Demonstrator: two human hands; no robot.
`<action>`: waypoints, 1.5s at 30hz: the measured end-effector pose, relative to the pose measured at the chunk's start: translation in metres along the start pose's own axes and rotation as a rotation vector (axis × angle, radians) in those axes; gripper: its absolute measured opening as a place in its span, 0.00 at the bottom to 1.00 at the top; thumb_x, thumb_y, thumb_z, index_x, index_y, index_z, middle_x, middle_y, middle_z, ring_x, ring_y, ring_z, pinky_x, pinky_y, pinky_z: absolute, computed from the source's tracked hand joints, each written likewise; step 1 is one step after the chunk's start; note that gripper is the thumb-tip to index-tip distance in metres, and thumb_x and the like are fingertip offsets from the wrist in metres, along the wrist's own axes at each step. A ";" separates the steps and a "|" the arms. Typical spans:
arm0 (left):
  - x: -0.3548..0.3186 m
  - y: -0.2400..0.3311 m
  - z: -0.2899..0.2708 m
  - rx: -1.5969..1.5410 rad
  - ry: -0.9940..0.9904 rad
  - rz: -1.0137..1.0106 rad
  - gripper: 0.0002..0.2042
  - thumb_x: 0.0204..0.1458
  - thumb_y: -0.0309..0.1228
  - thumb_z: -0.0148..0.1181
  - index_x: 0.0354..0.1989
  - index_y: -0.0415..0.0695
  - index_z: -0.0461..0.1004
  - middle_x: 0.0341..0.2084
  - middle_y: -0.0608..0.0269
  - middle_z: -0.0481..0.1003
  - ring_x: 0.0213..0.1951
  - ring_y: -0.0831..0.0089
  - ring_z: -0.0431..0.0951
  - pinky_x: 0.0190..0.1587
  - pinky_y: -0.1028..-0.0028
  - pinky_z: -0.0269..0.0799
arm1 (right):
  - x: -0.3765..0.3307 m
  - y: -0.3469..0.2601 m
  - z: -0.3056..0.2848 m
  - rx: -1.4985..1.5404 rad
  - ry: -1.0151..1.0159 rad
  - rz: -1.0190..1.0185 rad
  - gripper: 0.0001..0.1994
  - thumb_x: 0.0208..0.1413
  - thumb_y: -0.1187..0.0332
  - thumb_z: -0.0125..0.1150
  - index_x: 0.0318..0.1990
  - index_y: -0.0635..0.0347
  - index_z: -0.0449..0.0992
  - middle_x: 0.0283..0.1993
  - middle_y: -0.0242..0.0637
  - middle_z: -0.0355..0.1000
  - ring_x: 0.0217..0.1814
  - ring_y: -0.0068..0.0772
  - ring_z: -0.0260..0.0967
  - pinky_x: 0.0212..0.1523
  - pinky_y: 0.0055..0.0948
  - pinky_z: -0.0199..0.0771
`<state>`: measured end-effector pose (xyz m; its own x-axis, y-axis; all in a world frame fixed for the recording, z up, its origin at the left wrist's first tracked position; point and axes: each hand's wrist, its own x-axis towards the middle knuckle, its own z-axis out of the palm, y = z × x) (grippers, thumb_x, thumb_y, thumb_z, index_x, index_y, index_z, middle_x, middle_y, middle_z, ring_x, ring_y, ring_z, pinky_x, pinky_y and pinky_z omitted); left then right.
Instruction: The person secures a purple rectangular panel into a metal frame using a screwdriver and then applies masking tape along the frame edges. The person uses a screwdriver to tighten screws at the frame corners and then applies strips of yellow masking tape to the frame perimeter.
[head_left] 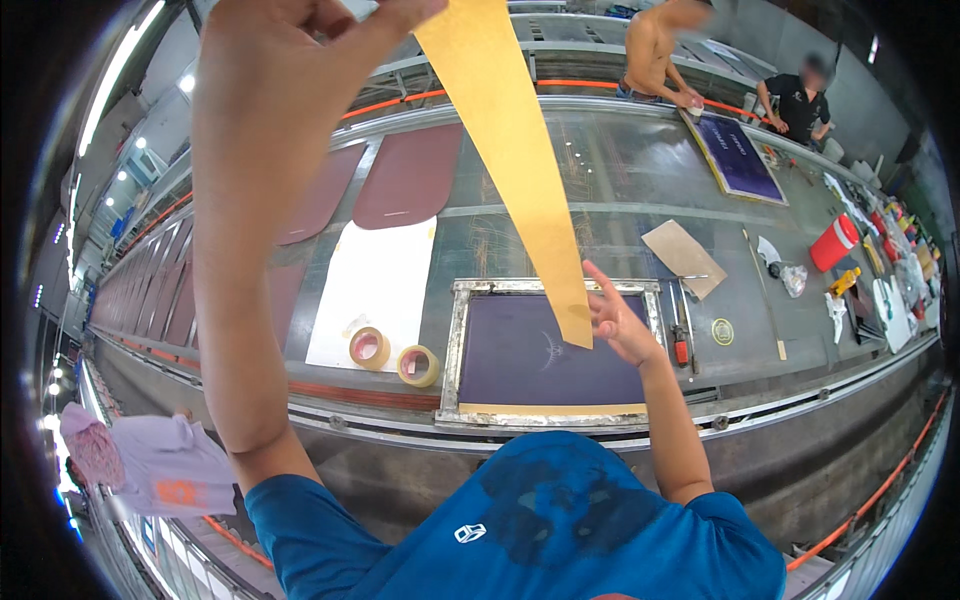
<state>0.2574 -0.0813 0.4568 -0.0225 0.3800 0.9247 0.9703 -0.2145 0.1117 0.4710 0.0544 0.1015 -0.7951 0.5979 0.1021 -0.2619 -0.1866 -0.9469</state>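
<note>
My left hand (330, 45), raised high at the top left, pinches the upper end of a long yellow-tan strip of adhesive tape (525, 170). The strip hangs down slantwise to the right, its lower end loose over a screen-printing frame (650, 300). Beside that lower end is my right hand (622, 325), fingers spread; whether the fingertips touch the tape's edge I cannot tell. The frame has a worn, pale border and a dark purple mesh (500, 350) with a light scratchy mark. A tan band (540, 409) runs along its near inner edge.
Two tape rolls (369, 348) (418, 366) sit left of the frame by a white sheet (375, 280). Maroon panels (408, 175) lie beyond. To the right are a red-handled tool (681, 345), brown paper (685, 258) and a red jug (834, 242). Two people work at another purple screen (738, 155).
</note>
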 end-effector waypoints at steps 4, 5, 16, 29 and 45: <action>0.014 -0.033 -0.012 -0.175 -0.041 0.029 0.06 0.49 0.18 0.65 0.35 0.39 0.79 0.29 0.67 0.78 0.26 0.85 0.70 0.30 0.82 0.67 | 0.002 0.024 0.022 0.163 0.122 0.023 0.38 0.51 0.65 0.75 0.68 0.58 0.62 0.52 0.40 0.75 0.51 0.28 0.74 0.48 0.26 0.75; 0.019 -0.057 -0.017 -0.269 -0.053 0.032 0.07 0.49 0.18 0.65 0.37 0.39 0.80 0.29 0.66 0.78 0.27 0.84 0.71 0.31 0.82 0.67 | 0.001 0.021 0.025 0.161 0.182 0.064 0.23 0.54 0.74 0.69 0.58 0.61 0.71 0.44 0.36 0.77 0.45 0.24 0.74 0.44 0.24 0.75; -0.100 -0.199 0.013 -0.275 -0.455 -0.425 0.04 0.56 0.24 0.61 0.36 0.40 0.80 0.29 0.70 0.78 0.30 0.86 0.72 0.32 0.83 0.66 | -0.042 0.005 -0.082 -0.127 0.456 -0.086 0.10 0.57 0.74 0.65 0.46 0.62 0.78 0.41 0.32 0.75 0.44 0.22 0.71 0.48 0.24 0.71; -0.445 -0.250 0.176 -0.218 -0.851 -0.772 0.10 0.47 0.29 0.71 0.37 0.39 0.80 0.24 0.62 0.77 0.25 0.76 0.73 0.31 0.72 0.69 | -0.021 0.053 -0.198 -1.081 0.334 0.204 0.07 0.52 0.71 0.67 0.37 0.66 0.82 0.30 0.39 0.79 0.32 0.24 0.75 0.37 0.26 0.75; -0.449 -0.285 0.248 -0.139 -1.154 -0.700 0.08 0.51 0.35 0.68 0.30 0.45 0.79 0.22 0.57 0.79 0.28 0.59 0.79 0.33 0.63 0.71 | 0.049 0.118 -0.276 -1.194 0.132 0.471 0.11 0.47 0.65 0.73 0.34 0.60 0.82 0.33 0.41 0.81 0.37 0.37 0.79 0.41 0.34 0.76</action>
<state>0.0506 0.0324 -0.0808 -0.2174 0.9625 -0.1621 0.8055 0.2707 0.5272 0.5521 0.2763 -0.0892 -0.5987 0.7503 -0.2802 0.7307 0.3683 -0.5748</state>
